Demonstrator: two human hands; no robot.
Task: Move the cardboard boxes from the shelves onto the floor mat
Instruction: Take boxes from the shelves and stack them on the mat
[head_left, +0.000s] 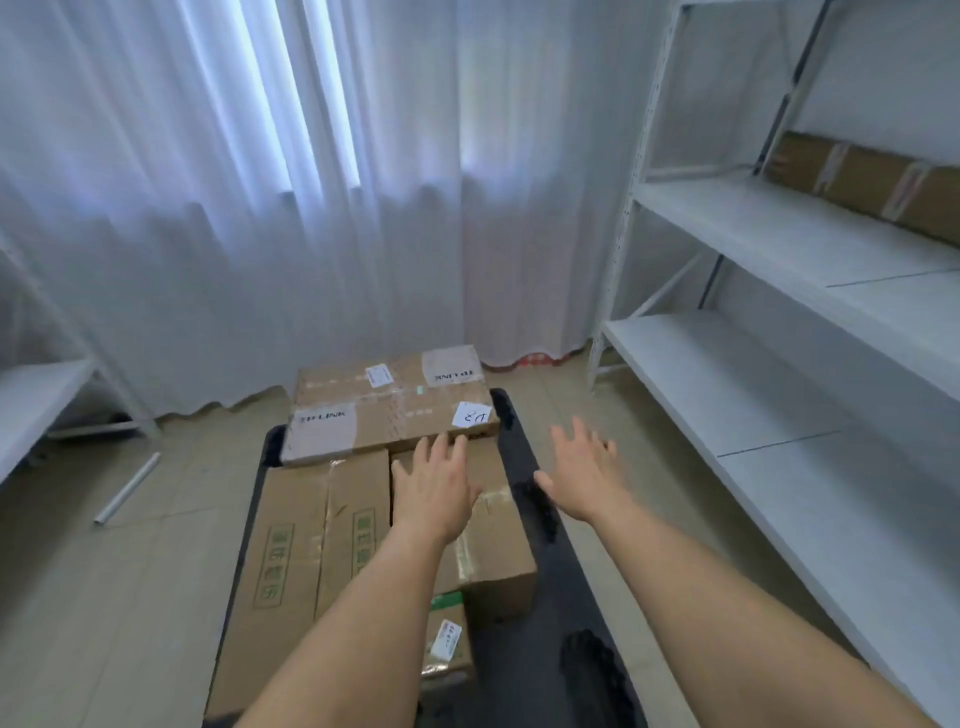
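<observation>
— Four cardboard boxes lie on the black floor mat, by my count. Nearest the camera is a small labelled box, with a long flat box filling the mat's left side.

— And the hands?

— Both are spread with nothing in their grip. The left hand hovers over the taped box at the mat's middle, fingertips close to the TP-LINK box at the mat's far end; whether they touch it I can't tell. The right hand hangs over the mat's bare right strip.

— Why packed so tight?

— I'd judge it keeps mat space free.

— Anything left?

— One brown box sits on the white shelf unit, right of the mat and beyond it. Probably next.
</observation>
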